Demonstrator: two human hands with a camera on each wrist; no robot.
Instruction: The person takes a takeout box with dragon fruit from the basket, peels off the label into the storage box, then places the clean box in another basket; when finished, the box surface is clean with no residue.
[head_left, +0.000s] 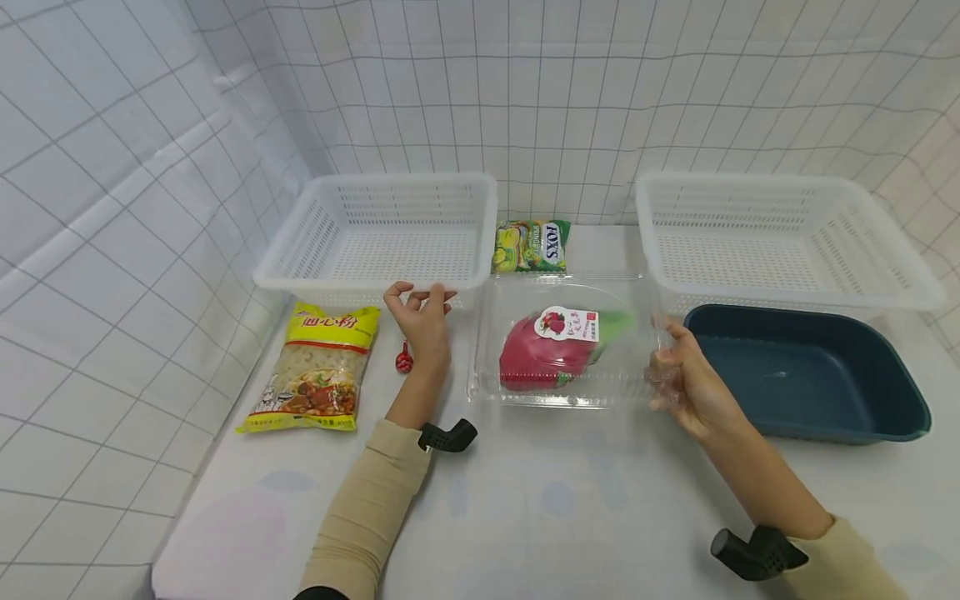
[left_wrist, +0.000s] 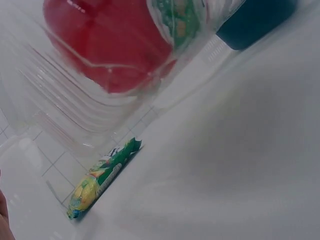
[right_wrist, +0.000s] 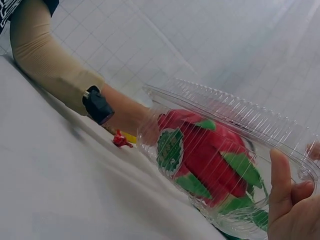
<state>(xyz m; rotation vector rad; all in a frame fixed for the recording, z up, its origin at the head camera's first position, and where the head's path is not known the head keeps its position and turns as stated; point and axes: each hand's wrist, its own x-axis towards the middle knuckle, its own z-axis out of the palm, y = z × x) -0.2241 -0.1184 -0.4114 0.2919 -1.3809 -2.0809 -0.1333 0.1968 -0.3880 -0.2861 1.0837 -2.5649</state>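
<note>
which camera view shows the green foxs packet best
The head view: it shows the green FOXS packet just beyond the clear box, with its lettering readable. The left wrist view gives only a narrow, slanted look, too blurred to read. The right wrist view does not show it.

"What's worn here?"
"Beige sleeves [head_left: 363, 508], finely ribbed and creased."
"And toward their ends?"
"Black wrist cameras [head_left: 448, 435], bent, with blunt rounded ends."
"Above the sleeves?"
"Dark cloth [right_wrist: 9, 9] with white markings."
</note>
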